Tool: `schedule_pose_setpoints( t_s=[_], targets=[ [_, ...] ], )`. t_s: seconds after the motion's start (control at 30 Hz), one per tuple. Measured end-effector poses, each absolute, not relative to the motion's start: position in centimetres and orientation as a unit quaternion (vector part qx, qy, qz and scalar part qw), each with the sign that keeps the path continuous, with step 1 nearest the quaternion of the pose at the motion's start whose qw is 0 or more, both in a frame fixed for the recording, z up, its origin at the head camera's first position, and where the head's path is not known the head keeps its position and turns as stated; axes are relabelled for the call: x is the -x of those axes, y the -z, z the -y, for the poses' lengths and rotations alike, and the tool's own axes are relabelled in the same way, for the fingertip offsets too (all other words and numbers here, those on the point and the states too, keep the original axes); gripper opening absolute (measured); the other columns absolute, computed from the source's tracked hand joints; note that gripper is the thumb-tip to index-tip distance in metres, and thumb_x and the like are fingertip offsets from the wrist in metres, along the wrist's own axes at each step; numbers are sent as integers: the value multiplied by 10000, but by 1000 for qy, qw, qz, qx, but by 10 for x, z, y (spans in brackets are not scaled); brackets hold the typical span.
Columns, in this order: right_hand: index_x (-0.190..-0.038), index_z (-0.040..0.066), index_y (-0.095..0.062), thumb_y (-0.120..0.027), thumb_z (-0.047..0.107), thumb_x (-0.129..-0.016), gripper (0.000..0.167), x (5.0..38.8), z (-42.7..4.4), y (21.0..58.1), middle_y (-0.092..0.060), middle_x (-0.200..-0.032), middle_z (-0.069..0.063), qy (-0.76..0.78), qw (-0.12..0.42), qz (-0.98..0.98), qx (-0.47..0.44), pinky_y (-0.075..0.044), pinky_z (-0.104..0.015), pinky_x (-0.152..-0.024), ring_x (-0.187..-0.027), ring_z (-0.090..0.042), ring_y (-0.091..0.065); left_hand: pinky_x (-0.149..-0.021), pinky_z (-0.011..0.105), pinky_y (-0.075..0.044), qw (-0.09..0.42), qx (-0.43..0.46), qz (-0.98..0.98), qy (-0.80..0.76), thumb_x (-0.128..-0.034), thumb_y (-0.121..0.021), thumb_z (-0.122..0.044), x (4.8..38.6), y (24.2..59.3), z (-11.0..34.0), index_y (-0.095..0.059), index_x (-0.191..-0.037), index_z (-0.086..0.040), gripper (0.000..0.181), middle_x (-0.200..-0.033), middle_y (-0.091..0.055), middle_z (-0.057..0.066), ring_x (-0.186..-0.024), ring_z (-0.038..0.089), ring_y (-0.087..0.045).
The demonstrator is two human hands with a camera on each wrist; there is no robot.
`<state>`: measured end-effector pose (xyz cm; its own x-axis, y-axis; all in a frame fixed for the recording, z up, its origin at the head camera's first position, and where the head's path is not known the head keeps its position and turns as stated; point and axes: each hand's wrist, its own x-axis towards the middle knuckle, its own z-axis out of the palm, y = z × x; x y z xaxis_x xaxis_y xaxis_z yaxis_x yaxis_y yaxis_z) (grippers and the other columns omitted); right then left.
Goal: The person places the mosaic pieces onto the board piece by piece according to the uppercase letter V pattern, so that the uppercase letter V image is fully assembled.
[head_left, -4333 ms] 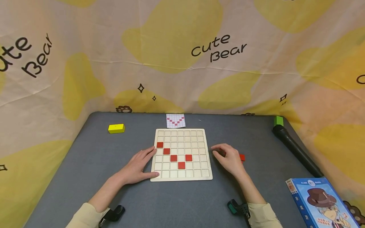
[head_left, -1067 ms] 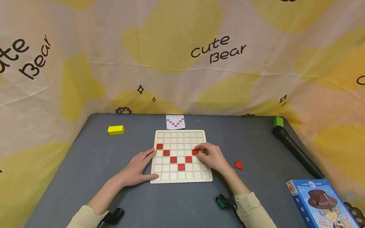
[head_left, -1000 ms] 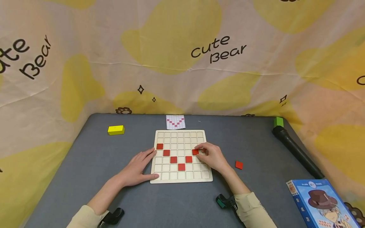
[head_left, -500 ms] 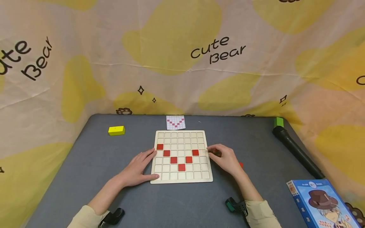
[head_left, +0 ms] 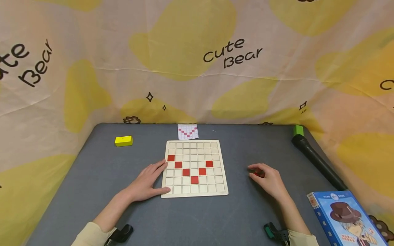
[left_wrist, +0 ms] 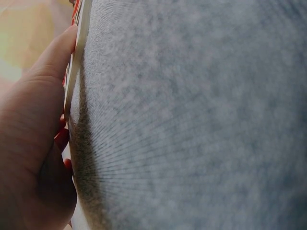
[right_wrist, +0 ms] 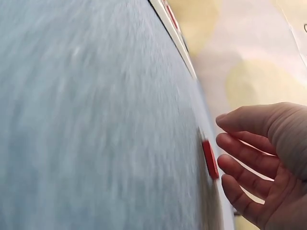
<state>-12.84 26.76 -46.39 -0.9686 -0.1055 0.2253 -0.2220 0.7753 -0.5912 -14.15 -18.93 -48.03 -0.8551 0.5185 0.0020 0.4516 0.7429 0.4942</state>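
Note:
A cream grid board (head_left: 218, 187) lies flat on the table, several red square tiles in its cells forming a V with a shorter right arm. My left hand (head_left: 147, 181) rests its straight fingertips and thumb on the board's left edge; the left wrist view shows the thumb (left_wrist: 53, 56) against the rim. Right of the board, my right hand (head_left: 271, 180) hovers over a loose red tile (right_wrist: 210, 160) on the table. Its thumb and fingers are loosely bent and look apart from the tile in the right wrist view. In the head view the fingers partly cover that tile.
Behind the board is a small card (head_left: 188, 132) printed with a pink V on a grid. A yellow block (head_left: 123, 141) sits at the back left. On the right are a green block (head_left: 298, 130), a black rod-like object (head_left: 320, 162) and a blue box (head_left: 344, 218).
My right hand set a red tile into the board's right side and let it go, then moved right to the loose tile. The left hand stayed on the board's edge.

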Motion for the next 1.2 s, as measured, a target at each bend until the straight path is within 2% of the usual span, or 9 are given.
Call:
schedule_pose_setpoints(
  t_s=[0.27, 0.53, 0.83, 1.2],
  targets=[
    [-1051, 115, -742, -804, 98, -798, 261, 116, -287, 464, -676, -934, -8, -312, 87, 943, -77, -495, -331, -690, -797, -178, -604, -1119, 573, -193, 69, -260, -930, -249, -828, -651, -632, 141, 480, 189, -282, -1543, -81, 976, -1593, -240, 101, -1431, 312, -249],
    [-1084, 99, -729, -815, 99, -784, 312, 117, -290, 464, -674, -939, -17, -299, 83, 946, -92, -473, -319, -681, -816, -197, -595, -1113, 582, -201, 69, -258, -931, -249, -828, -645, -640, 141, 481, 189, -281, -1545, -87, 976, -1592, -241, 101, -1429, 320, -252],
    [-1065, 95, -734, -815, 79, -780, 297, 125, -283, 468, -665, -895, -1, -296, 98, 944, -111, -490, -333, -680, -809, -184, -604, -1117, 578, -197, 68, -258, -931, -247, -826, -646, -641, 141, 480, 189, -282, -1545, -92, 975, -1590, -245, 100, -1429, 315, -255],
    [-1067, 110, -734, -807, 90, -794, 283, 145, -252, 468, -684, -963, -5, -333, 62, 933, -118, -508, -348, -725, -848, -174, -608, -1117, 581, -192, 69, -259, -930, -251, -832, -642, -637, 141, 480, 189, -276, -1546, -89, 972, -1592, -240, 98, -1428, 318, -251]
  ],
)
